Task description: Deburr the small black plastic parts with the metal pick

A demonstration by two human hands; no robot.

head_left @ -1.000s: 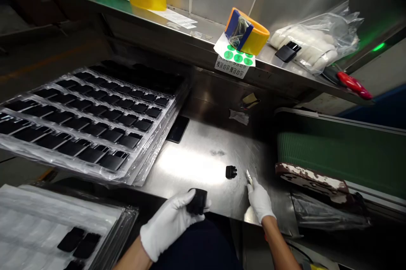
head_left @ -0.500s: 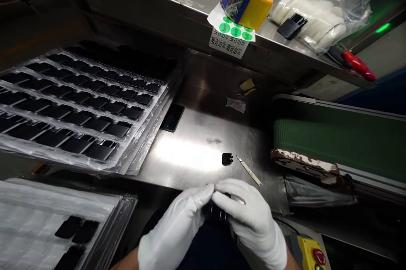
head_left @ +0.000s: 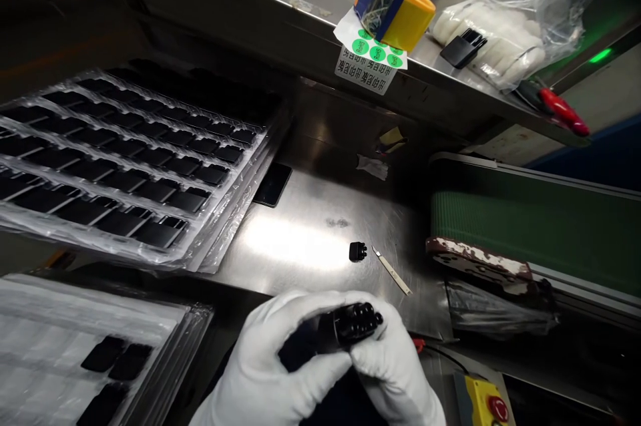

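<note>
Both my hands wear white gloves and meet at the bottom centre. My left hand (head_left: 273, 362) and my right hand (head_left: 398, 376) together grip a small black plastic part (head_left: 350, 324) with rounded bumps on its end, held just in front of the steel table's (head_left: 300, 249) near edge. A second small black part (head_left: 357, 252) lies on the table beyond my hands. A thin metal blade tool (head_left: 393, 270) lies beside it, to its right.
Clear blister trays of flat black parts (head_left: 125, 165) fill the left; another tray stack (head_left: 75, 346) sits lower left. A shelf holds a yellow tape roll (head_left: 393, 2), green stickers, bagged white gloves (head_left: 501, 32) and a red-handled tool. A green conveyor belt (head_left: 535, 226) runs at right.
My right hand let go of the blade tool, which now lies on the table, and came to the black part in my left hand. Both hands have turned the part end-up.
</note>
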